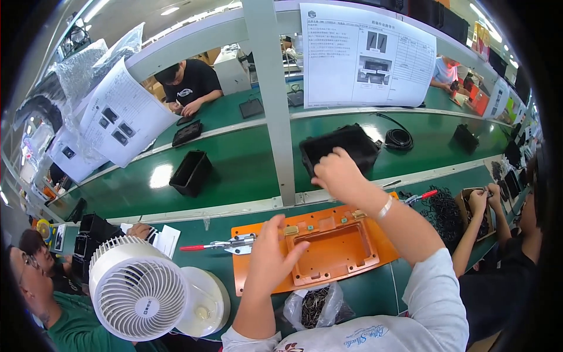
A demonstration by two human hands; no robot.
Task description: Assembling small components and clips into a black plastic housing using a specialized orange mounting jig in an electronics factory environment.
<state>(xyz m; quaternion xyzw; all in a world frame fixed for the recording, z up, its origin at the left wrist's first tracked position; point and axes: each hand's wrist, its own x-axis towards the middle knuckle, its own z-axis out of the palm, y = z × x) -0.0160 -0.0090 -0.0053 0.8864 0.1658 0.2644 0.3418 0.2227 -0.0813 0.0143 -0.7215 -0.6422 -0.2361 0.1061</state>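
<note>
A deep black plastic box (360,138), slightly blurred, is at the green conveyor beyond the frame post. My right hand (345,180) reaches out to its near side with curled fingers and seems to grip its near wall; the fingertips are partly hidden. My left hand (271,258) is empty, fingers raised and thumb apart, over the left part of an orange fixture (387,246). The fixture has a rectangular recess with nothing seated in it. Toggle clamps with red handles, the left clamp (234,244) and the right clamp (417,198), flank it.
A bag of screws (315,306) sits close to me, below the fixture. A white fan (141,293) stands at left. Another black box (190,173) and a coiled black cable (399,139) lie on the conveyor (246,161). Co-workers sit left, right and opposite; black parts (441,217) are piled at right.
</note>
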